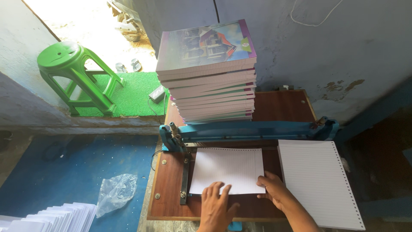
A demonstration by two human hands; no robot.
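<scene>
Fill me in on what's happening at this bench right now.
A person has both hands flat on a sheet of lined paper lying on a brown wooden table. The left hand presses its near edge; the right hand holds its near right corner. The sheet's far edge sits under a blue punching machine. A stack of punched lined sheets lies to the right, and a pile of notebooks stands behind the machine.

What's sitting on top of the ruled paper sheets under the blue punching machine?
Both hands, left and right, press on the ruled sheets; their far edge is hidden under the blue bar.
</scene>
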